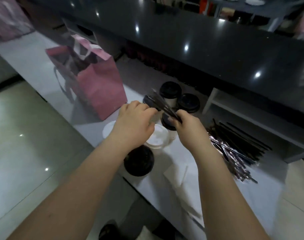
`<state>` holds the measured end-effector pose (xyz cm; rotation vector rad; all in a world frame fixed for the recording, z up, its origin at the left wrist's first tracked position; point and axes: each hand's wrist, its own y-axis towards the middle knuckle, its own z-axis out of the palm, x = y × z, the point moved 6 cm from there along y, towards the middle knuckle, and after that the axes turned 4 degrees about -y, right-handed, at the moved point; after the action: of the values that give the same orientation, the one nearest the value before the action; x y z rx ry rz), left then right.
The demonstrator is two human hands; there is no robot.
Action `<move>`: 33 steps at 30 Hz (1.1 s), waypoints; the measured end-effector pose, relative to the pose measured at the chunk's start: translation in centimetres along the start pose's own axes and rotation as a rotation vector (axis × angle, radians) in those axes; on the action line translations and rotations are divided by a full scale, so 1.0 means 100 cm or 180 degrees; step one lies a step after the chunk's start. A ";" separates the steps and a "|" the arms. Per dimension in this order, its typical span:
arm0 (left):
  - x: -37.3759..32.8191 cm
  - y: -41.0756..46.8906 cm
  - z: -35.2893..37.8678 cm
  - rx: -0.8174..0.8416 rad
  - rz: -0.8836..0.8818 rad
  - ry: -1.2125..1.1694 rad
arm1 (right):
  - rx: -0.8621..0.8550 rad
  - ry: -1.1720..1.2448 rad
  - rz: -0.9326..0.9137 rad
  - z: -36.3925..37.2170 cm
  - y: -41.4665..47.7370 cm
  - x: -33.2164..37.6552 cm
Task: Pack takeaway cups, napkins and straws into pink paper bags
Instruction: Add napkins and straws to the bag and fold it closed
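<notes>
An open pink paper bag [99,80] stands on the white counter [262,191], left of a cluster of takeaway cups. My right hand [186,125] grips a small bundle of wrapped straws [162,103] that points up and to the left. My left hand [134,122] has its fingers curled at the bundle's lower end, fingertips on the straws. Black-lidded cups [170,90] [188,102] stand behind my hands. A white-lidded cup [157,137] and a black-lidded cup [139,161] sit below my left wrist. White napkins [180,177] lie on the counter between my forearms.
A heap of wrapped straws [238,144] lies at the right of the counter. A dark glossy upper counter [199,42] runs across the back. A second pink bag [7,18] stands at far left. A tiled floor [26,135] lies to the left.
</notes>
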<state>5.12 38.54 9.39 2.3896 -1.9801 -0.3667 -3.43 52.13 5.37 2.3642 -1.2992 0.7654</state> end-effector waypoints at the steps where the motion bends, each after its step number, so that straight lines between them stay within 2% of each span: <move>1: 0.021 -0.008 -0.005 -0.0035 -0.0087 0.0002 | 0.0034 -0.0087 -0.0083 0.010 0.002 0.020; 5: 0.112 -0.048 -0.027 -0.0156 -0.0338 -0.0112 | 0.0131 -0.0333 -0.0290 0.057 0.003 0.100; 13: 0.286 -0.116 -0.067 -0.0273 -0.0593 -0.0387 | 0.0425 -0.0695 -0.0101 0.138 0.008 0.219; 17: 0.346 -0.129 -0.078 -0.0277 -0.0723 -0.0556 | 0.0470 -0.0902 -0.0186 0.165 0.017 0.272; 23: 0.390 -0.106 -0.097 -0.0372 -0.0524 -0.0558 | 0.0340 -0.1047 -0.0259 0.172 0.036 0.318; 33: 0.383 0.009 -0.114 -0.0556 0.0085 -0.0421 | -0.0520 0.0113 -0.0252 0.104 0.119 0.333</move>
<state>12.92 -0.43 14.17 2.2844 -1.9374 -0.6829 4.07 18.13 17.48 2.2478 -1.1981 0.6488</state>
